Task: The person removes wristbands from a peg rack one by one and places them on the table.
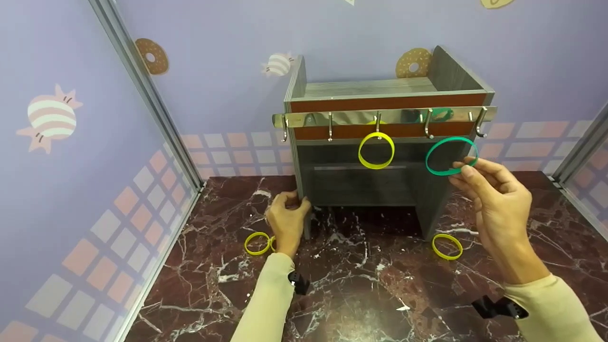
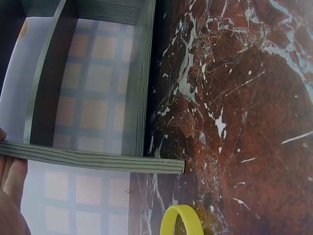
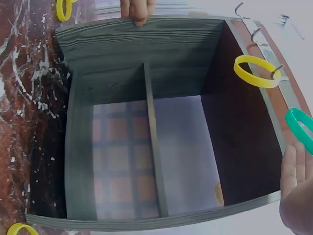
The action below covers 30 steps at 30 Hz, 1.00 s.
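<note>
My right hand (image 1: 503, 204) pinches a green wristband (image 1: 441, 173) between thumb and fingers, just below the right part of a metal hook rail (image 1: 304, 120). The rail runs across the front of a grey wooden shelf unit (image 1: 433, 190). A yellow wristband (image 1: 376, 166) hangs from the rail's middle hook. Low on the unit's left side, my left hand (image 1: 287, 218) grips the edge of the side panel (image 2: 93, 160); in the right wrist view its thumb lies over that edge.
On the dark red marbled tabletop (image 1: 342, 289), a yellow wristband (image 1: 256, 253) lies by my left wrist, with another partly hidden behind it. One more yellow wristband (image 1: 446, 258) lies near the unit's right foot. Patterned purple walls (image 1: 213, 71) stand behind and at both sides.
</note>
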Tool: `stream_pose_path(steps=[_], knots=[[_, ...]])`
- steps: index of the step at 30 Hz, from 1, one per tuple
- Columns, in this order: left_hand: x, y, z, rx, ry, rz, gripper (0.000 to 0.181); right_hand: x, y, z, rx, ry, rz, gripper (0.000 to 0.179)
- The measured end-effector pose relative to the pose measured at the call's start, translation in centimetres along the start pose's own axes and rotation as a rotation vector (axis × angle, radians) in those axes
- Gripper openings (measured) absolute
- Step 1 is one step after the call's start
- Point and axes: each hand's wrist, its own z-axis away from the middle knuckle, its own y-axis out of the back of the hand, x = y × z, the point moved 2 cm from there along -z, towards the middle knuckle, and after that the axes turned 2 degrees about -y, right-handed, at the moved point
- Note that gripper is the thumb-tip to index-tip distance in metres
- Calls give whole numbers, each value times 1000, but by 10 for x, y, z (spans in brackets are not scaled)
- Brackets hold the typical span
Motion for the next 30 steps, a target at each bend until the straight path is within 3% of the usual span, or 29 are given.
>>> stream_pose_path(steps=[12, 19, 30], knots=[[0, 0, 0, 5, -13, 5, 14, 9, 33, 6, 20, -39, -19, 17], [0, 0, 0, 3, 3, 31, 13, 17, 60, 8, 99, -79, 42, 17], [1, -2, 1, -6, 36, 29, 14, 25, 99, 9, 164, -120, -10, 16]])
